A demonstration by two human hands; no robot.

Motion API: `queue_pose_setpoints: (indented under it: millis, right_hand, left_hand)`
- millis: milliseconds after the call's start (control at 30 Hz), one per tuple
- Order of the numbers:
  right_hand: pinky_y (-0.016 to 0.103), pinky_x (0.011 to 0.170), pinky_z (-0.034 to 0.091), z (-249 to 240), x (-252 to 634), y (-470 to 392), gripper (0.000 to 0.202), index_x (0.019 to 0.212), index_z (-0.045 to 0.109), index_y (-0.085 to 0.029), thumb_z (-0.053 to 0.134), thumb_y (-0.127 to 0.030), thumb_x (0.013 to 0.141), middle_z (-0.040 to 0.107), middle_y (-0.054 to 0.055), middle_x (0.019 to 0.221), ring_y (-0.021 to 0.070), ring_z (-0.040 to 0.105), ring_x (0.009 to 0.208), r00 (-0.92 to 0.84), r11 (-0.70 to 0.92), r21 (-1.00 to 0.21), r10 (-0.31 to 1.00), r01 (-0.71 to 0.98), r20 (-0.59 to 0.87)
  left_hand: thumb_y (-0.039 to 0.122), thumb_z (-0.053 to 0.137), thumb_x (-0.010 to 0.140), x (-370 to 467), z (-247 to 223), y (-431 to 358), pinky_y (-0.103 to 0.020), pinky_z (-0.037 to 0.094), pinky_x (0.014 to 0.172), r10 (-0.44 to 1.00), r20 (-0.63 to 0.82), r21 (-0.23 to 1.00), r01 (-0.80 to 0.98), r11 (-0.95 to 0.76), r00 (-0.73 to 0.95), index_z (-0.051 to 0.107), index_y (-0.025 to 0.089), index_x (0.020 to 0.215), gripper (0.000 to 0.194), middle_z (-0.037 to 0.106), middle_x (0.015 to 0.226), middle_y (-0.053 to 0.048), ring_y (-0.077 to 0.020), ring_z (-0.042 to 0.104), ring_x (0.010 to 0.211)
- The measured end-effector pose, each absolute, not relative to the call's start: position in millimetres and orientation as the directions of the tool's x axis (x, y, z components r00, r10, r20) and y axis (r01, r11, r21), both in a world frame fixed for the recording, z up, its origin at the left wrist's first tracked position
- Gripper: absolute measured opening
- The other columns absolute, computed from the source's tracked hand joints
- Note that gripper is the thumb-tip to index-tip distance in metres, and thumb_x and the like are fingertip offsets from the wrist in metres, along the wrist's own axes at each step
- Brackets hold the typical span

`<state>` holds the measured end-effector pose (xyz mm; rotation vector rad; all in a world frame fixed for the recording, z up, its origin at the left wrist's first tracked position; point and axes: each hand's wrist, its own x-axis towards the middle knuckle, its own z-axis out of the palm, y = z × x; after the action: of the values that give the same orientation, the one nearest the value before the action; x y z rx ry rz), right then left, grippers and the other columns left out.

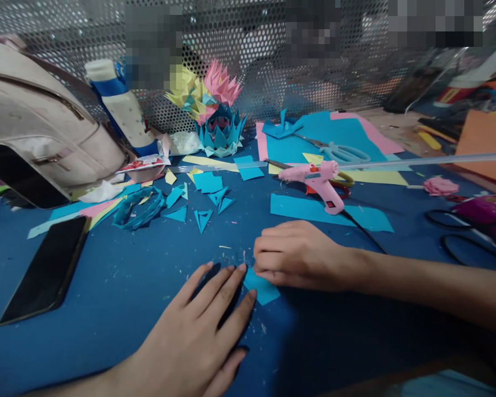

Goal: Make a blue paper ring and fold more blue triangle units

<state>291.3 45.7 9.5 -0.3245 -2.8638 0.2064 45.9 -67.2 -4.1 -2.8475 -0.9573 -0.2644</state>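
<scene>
A small piece of blue paper [265, 290] lies on the dark blue table between my two hands. My left hand [209, 317] is open and palm down, fingers spread, with fingertips at the paper's left edge. Curled into a loose fist, my right hand [297, 255] rests on the paper's upper corner; its fingertips are hidden, and they seem to hold that edge. Beyond the hands are several folded blue paper triangles [203, 220]. A pink glue gun [320, 181] lies behind my right hand, near a blue paper strip [310, 210].
A black phone [45, 270] lies at the left, near a white backpack [45, 110]. Folded paper flowers [221, 129] stand at the back before a perforated metal panel. Scissors [339, 151] rest on blue sheets. A black cord [366, 234] trails from the glue gun beneath my right forearm.
</scene>
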Motion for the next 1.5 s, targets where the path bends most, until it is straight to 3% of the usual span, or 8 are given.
queue_pose_setpoints:
  millis: [367,600,833,1267,1500]
  right_hand:
    - [0.023,0.066,0.040,3,292,59,0.010,0.091,0.068,-0.021,0.059,-0.023,0.096,0.071,-0.001,0.088,0.0099,0.065,0.079,-0.918,0.852,-0.509,0.295,0.126,0.266]
    - [0.029,0.067,0.035,8,294,59,0.035,0.092,0.067,-0.020,0.038,-0.034,0.106,0.069,0.003,0.088,0.0139,0.057,0.078,-0.948,0.956,-0.287,0.142,0.058,0.284]
    - [0.031,0.062,0.030,9,293,57,0.042,0.093,0.063,-0.020,0.027,-0.033,0.109,0.064,0.003,0.086,0.0148,0.047,0.071,-0.959,0.993,-0.118,0.060,0.028,0.275]
    - [0.030,0.060,0.031,16,289,55,0.049,0.090,0.064,-0.019,0.019,-0.026,0.109,0.061,0.004,0.079,0.0148,0.050,0.069,-0.972,0.990,-0.104,0.116,0.096,0.203]
    - [0.031,0.060,0.030,17,290,57,0.048,0.091,0.066,-0.020,0.022,-0.021,0.109,0.062,0.004,0.080,0.0156,0.049,0.071,-0.975,0.999,-0.025,0.039,0.035,0.220]
  left_hand:
    - [0.041,0.030,0.106,47,-4,-68,-0.048,0.009,0.120,0.586,0.213,-0.074,0.611,-0.788,0.782,0.052,0.016,0.142,0.049,0.052,0.147,-0.012,-0.0279,0.040,0.139]
    - [0.040,0.031,0.106,47,-4,-70,-0.049,0.009,0.120,0.589,0.207,-0.085,0.614,-0.785,0.781,0.052,0.016,0.141,0.048,0.051,0.148,-0.013,-0.0288,0.041,0.138]
    - [0.039,0.031,0.106,46,-4,-69,-0.050,0.010,0.120,0.587,0.207,-0.086,0.612,-0.786,0.783,0.053,0.015,0.141,0.048,0.051,0.147,-0.014,-0.0292,0.041,0.138]
    - [0.039,0.032,0.105,47,-3,-69,-0.049,0.012,0.121,0.585,0.196,-0.088,0.609,-0.788,0.787,0.052,0.015,0.141,0.048,0.051,0.147,-0.015,-0.0291,0.042,0.139]
    - [0.039,0.037,0.104,46,0,-69,-0.048,0.024,0.119,0.556,0.189,-0.095,0.579,-0.810,0.809,0.050,0.012,0.142,0.048,0.052,0.146,-0.016,-0.0298,0.042,0.139]
